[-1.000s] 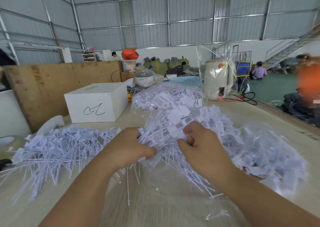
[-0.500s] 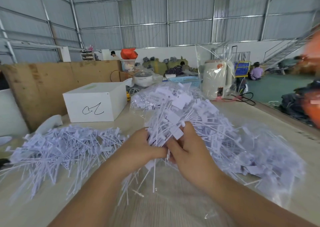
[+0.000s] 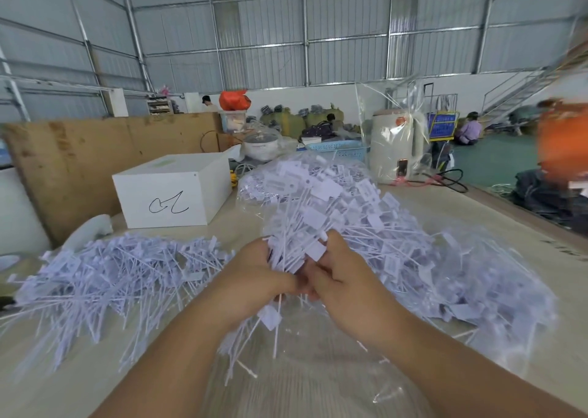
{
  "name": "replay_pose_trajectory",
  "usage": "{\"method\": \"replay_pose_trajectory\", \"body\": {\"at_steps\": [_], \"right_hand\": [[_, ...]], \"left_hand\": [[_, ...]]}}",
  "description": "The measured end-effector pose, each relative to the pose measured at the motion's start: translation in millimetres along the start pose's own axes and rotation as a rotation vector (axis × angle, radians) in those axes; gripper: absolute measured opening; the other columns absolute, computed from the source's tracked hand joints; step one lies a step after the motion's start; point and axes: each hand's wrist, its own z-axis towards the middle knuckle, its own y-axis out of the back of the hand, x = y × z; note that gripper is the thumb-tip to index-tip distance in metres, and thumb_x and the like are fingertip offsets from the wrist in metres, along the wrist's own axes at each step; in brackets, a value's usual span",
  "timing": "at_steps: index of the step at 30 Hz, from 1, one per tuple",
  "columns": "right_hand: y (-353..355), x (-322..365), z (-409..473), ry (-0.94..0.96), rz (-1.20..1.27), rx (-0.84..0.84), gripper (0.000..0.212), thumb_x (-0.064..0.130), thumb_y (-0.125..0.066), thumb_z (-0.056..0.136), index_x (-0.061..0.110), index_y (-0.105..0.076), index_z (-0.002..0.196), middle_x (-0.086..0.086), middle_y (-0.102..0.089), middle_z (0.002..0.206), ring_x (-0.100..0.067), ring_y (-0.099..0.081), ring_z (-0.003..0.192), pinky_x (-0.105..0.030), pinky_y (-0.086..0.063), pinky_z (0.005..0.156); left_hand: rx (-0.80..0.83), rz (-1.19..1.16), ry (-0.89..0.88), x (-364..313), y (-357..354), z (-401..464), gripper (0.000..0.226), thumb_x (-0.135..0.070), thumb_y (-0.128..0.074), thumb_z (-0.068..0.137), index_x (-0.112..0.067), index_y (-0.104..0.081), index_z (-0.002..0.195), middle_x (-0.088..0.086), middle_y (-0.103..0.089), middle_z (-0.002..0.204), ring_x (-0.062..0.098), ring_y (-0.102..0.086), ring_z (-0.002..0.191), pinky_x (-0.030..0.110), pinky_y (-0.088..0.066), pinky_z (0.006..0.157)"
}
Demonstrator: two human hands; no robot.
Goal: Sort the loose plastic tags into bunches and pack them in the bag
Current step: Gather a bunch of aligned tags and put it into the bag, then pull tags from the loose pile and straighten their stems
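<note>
Over the table (image 3: 496,223), both hands, left hand (image 3: 257,277) and right hand (image 3: 345,279), grip a bunch of tags (image 3: 305,226), which look light, springy and slippery, best pinched at the stems.

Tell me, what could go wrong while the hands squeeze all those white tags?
1. The left hand and right hand grip a messy bunch of tags. Some tails already hang loose below, so a few may slip out onto the table.
2. The loose pile lies right beside the left hand, so dropped tags could mix back in.
3. The clear bag below looks thin; pointed tails might poke through it.
</note>
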Motion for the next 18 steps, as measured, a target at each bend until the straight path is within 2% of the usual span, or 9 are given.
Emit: {"method": "replay_pose_trajectory", "body": {"at_steps": [2,4,7,11,14,18], "right_hand": [[2,0,0,0.0,-0.093,0.011,0.015,0.017,-0.049,0.096,0.016,-0.046,0.111,-0.005,-0.067,0.084,-0.016,-0.062,0.066,-0.044,-0.052,0.062],[6,3,-1,0.041,-0.255,-0.003,0.013,0.023,-0.051,0.095,0.021,-0.044,0.106,0.005,-0.065,0.077,-0.008,-0.058,0.058,-0.037,-0.051,0.056],[17,6,-4,0.078,-0.498,-0.043,0.02,0.025,-0.049,0.094,0.024,-0.045,0.113,0.004,-0.064,0.077,-0.013,-0.061,0.067,-0.04,-0.054,0.065],[37,8,-5,0.164,-0.775,-0.214,0.006,0.018,-0.053,0.087,0.018,-0.052,0.093,0.005,-0.057,0.077,-0.019,-0.055,0.074,-0.034,-0.049,0.059],[43,3,-1,0.14,-0.908,-0.285,0.025,0.012,-0.064,0.076,0.012,-0.052,0.099,-0.002,-0.05,0.098,-0.025,-0.043,0.093,-0.035,-0.042,0.076],[43,-11,2,0.019,-0.961,-0.294,0.068,0.025,-0.07,0.074,0.01,-0.035,0.13,-0.007,-0.033,0.134,-0.029,-0.031,0.125,-0.037,-0.029,0.106]], "left_hand": [[-0.088,0.1,0.045,4,1,2,0.027,-0.009,-0.069,0.052,-0.026,-0.069,0.072,-0.004,-0.067,0.062,0.01,-0.062,0.056,0.023,-0.046,0.053],[-0.13,0.123,0.05,5,2,2,0.025,-0.004,-0.075,0.063,-0.022,-0.067,0.079,-0.001,-0.068,0.062,0.012,-0.063,0.055,0.02,-0.046,0.05],[-0.18,0.13,0.041,5,7,4,0.021,-0.005,-0.078,0.077,-0.019,-0.064,0.084,-0.011,-0.066,0.056,0.005,-0.061,0.047,0.013,-0.042,0.043],[-0.217,0.146,0.087,4,17,3,0.023,-0.008,-0.079,0.076,-0.018,-0.059,0.083,-0.015,-0.059,0.045,0.003,-0.053,0.037,0.011,-0.035,0.037],[-0.247,0.156,0.096,1,24,1,0.025,-0.007,-0.079,0.073,-0.018,-0.059,0.082,-0.014,-0.057,0.043,0.005,-0.049,0.034,0.012,-0.033,0.036],[-0.255,0.145,0.11,0,31,0,0.025,-0.004,-0.08,0.07,-0.015,-0.059,0.078,-0.012,-0.056,0.042,0.006,-0.047,0.033,0.012,-0.031,0.034]]}}
